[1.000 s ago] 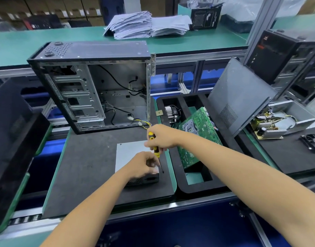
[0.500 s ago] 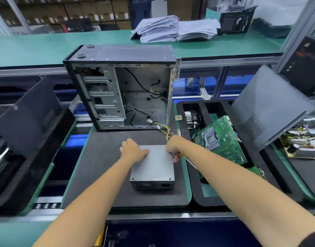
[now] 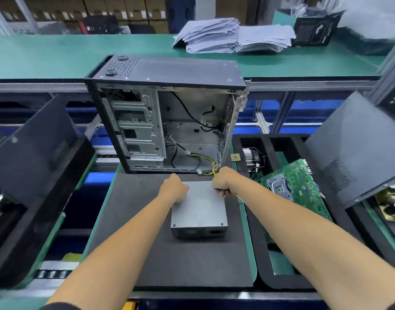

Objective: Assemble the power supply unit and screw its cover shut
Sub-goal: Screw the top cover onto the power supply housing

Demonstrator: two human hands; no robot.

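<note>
Both forearms reach forward from the bottom of the view, nearly parallel. The left hand rests knuckles-up on the far left corner of the closed grey metal power supply box, fingers curled over its far edge, gripping it. The right hand sits at the far right corner, fist closed around a yellow-handled screwdriver (only a sliver of handle and shaft shows below the palm), with the fist touching the box's top edge. Whether the tool's tip meets a screw cannot be told.

The box lies flat on a dark foam mat, its vented end facing the person. Just beyond the hands stands an open black computer case, and a bundle of yellow and black wires trails from its floor toward the right hand. To the right, a black foam tray holds a green circuit board and a finned cooler. A stack of white papers lies on the green bench behind.
</note>
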